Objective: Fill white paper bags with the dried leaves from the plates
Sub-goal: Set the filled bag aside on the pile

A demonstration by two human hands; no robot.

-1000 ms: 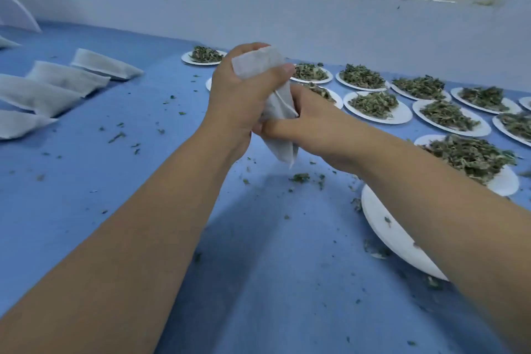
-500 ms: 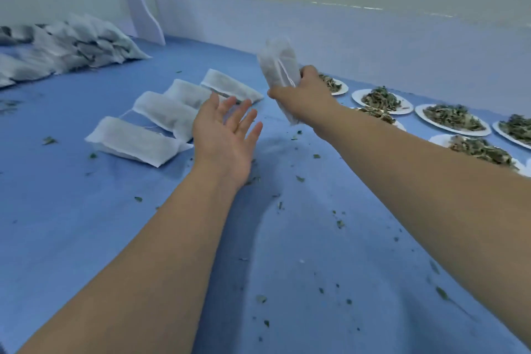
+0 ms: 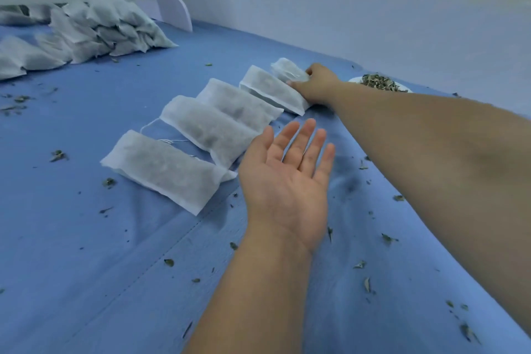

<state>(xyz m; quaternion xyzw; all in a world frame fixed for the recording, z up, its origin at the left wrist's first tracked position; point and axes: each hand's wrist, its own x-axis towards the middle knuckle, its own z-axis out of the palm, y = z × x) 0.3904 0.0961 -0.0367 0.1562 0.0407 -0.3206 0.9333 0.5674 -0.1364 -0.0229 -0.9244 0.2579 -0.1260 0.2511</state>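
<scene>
The right hand (image 3: 316, 85), which held the filled bag (image 3: 288, 70) aloft a moment ago, now grips it at the far end of the row of bags (image 3: 207, 123), toward the table's (image 3: 86, 238) far edge. The left hand (image 3: 287, 184) stays spread, palm up.
</scene>
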